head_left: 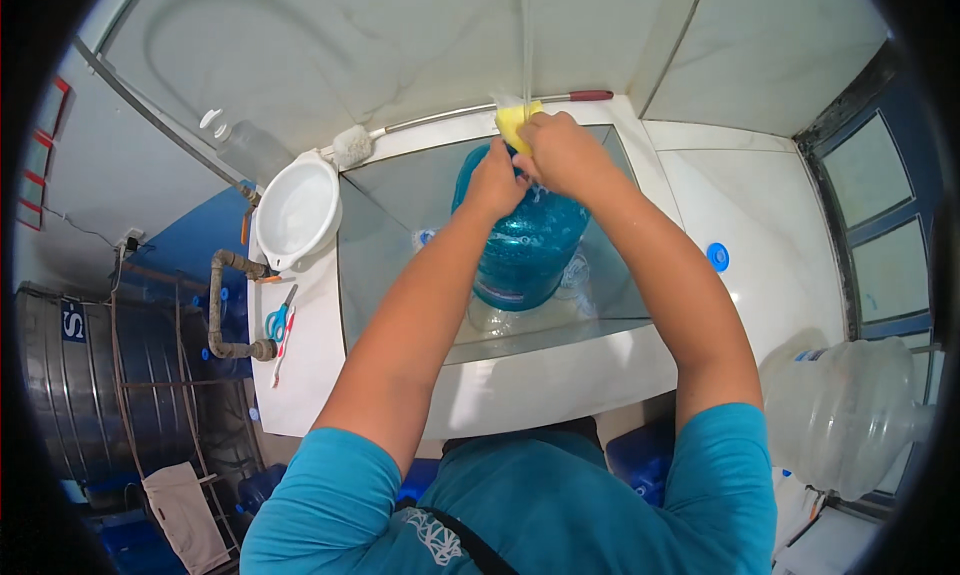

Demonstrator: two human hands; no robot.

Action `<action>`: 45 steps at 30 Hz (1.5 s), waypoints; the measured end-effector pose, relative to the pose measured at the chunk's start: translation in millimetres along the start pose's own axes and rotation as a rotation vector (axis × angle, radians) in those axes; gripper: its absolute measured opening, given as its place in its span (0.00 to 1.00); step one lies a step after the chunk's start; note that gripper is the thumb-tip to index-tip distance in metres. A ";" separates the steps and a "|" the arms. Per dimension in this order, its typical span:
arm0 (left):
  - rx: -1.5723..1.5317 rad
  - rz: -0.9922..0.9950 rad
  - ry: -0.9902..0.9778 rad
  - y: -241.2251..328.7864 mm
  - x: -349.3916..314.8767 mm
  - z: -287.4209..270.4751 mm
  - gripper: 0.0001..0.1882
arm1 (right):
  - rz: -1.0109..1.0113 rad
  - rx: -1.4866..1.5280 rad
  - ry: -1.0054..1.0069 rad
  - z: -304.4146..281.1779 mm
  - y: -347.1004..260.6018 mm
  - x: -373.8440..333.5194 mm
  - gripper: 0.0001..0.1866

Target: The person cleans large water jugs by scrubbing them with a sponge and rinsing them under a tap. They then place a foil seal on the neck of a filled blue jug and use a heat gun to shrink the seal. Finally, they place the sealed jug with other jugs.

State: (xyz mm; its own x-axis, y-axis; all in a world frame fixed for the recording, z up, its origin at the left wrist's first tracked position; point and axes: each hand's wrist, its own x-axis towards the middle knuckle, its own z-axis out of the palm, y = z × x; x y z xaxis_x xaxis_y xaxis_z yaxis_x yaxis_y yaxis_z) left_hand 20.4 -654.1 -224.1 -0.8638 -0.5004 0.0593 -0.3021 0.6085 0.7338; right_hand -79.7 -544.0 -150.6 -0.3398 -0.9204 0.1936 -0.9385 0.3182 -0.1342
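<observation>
A large translucent blue water jug point(528, 250) stands upright in the glass-sided basin point(400, 210) in front of me, its surface wet. My left hand point(494, 185) is closed at the jug's top, which it partly hides. Close beside it, my right hand point(565, 155) grips a yellow sponge point(513, 127) above the jug's mouth. Some clear plastic shows at the sponge's far side. Both hands nearly meet, and their fingers cover the mouth of the jug.
A white plastic bowl point(299, 213), blue scissors point(278, 321) and a toothbrush point(284, 347) lie left of the basin. Behind it stretches a long-handled brush point(450, 112). On the right are a blue cap point(717, 256) and a clear jug point(845, 415). A pipe point(218, 310) juts out at left.
</observation>
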 end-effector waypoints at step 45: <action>0.160 -0.006 -0.130 11.3 -16.8 -31.3 0.44 | -0.076 -0.033 -0.767 -53.5 -2.7 86.7 0.18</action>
State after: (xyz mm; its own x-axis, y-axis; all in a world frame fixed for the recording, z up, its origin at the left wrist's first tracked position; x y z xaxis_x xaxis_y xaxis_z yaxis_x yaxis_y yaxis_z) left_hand 44.1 -658.1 -195.6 -0.9036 -0.4265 -0.0403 -0.3585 0.7013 0.6162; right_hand -110.0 -612.5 -81.5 -0.1472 -0.8364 -0.5280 -0.9630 0.2430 -0.1165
